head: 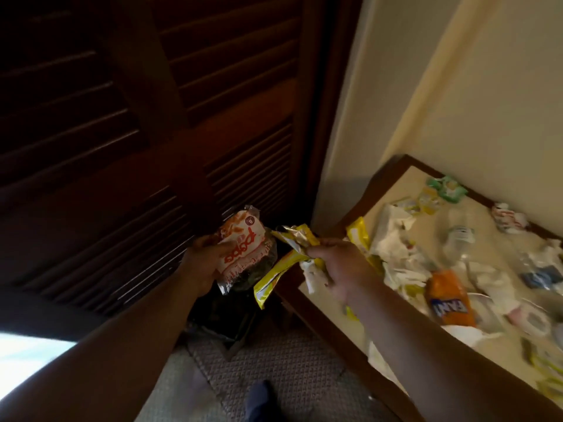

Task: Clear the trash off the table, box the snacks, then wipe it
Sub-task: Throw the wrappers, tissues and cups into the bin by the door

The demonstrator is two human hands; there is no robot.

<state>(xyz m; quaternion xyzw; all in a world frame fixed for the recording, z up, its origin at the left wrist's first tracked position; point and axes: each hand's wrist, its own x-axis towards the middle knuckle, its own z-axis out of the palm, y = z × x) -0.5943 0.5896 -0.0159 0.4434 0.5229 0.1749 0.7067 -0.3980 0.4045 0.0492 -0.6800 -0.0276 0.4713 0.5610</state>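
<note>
Both grips full: left grip (201, 264) holds snack packet (243, 245), right grip (342, 269) bunches yellow wrappers (280, 263); dangling ends may slip, missing bin (224, 315).

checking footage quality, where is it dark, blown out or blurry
Head view: the louvered door is underexposed, a patch at lower left is blown out, and the litter on the table, like the orange Fanta bottle, is motion-blurred.

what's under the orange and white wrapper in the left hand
A dark bin stands on the carpet below the wrapper. Its inside is too dark to read, and the wrapper covers part of it.
</note>
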